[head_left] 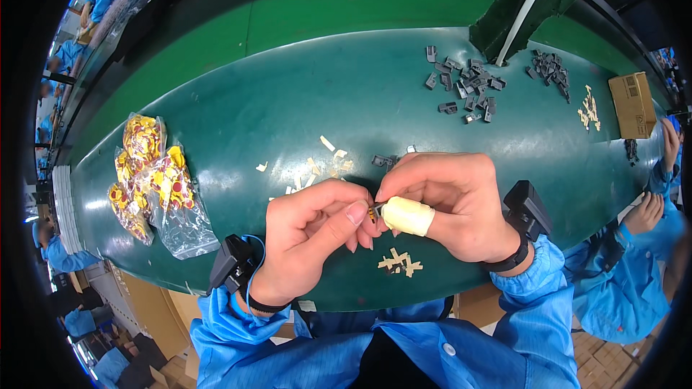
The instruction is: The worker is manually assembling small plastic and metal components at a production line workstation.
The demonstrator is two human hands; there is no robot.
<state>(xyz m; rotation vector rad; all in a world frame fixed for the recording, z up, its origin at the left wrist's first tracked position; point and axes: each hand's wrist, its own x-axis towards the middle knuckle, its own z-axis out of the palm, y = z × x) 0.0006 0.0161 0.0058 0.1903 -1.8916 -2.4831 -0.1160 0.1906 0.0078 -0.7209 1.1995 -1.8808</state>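
Note:
My left hand [313,234] and my right hand [458,191] meet above the middle of the table, both closed. Between their fingertips is a small dark part with a touch of orange [373,213]; the fingers hide most of it. A pale yellow wrap [408,216] covers my right thumb. Just beyond the hands lie a few dark grey plastic pieces [382,161] and scattered cream-coloured strips [315,167]. Nearer to me, below the hands, rests a small heap of cream strips [400,263] with something dark among them.
Clear bags of yellow and dark red parts [155,173] lie at left on the green table [245,122]. Dark grey plastic pieces [468,83] are heaped at far right, near a green post [530,7]. A cardboard box [632,106] stands at the right edge, beside a co-worker's hands [644,212].

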